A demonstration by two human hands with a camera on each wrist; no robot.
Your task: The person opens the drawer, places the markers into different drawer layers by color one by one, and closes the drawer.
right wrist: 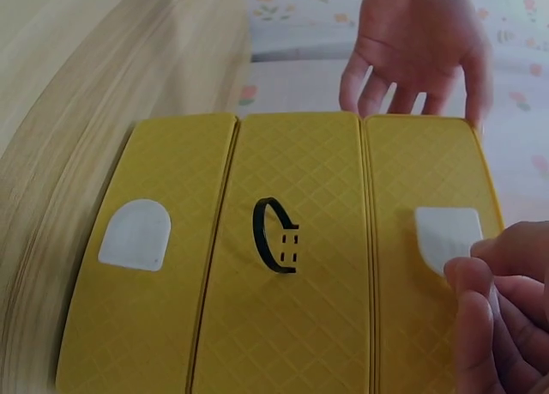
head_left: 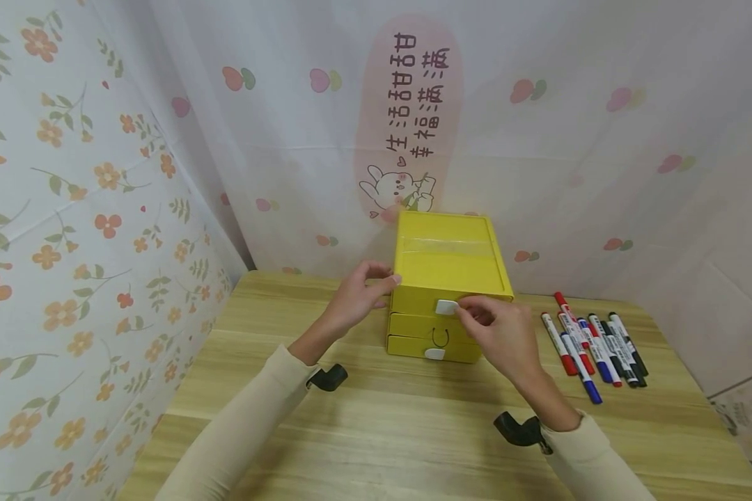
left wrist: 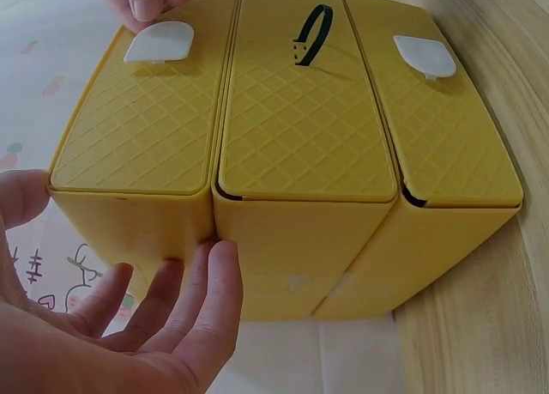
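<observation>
A yellow three-drawer box (head_left: 448, 254) stands at the back of the wooden table (head_left: 382, 417). My left hand (head_left: 382, 282) rests against the box's left side near the top corner, its fingers (left wrist: 193, 295) straight along the wall. My right hand (head_left: 466, 306) pinches the white tab (head_left: 446, 307) on the top drawer (right wrist: 429, 308), thumb and fingers (right wrist: 489, 300) closed on its edge. The middle drawer (left wrist: 300, 111) carries a black loop handle (right wrist: 273, 235). The bottom drawer (right wrist: 137, 308) has its own white tab (right wrist: 135, 234). All three drawer fronts sit flush.
Several red, blue and black markers (head_left: 592, 348) lie in a row on the table to the right of the box. Patterned curtains close in the left side (head_left: 69, 243) and back (head_left: 539, 139). Bare wood stretches in front of the box.
</observation>
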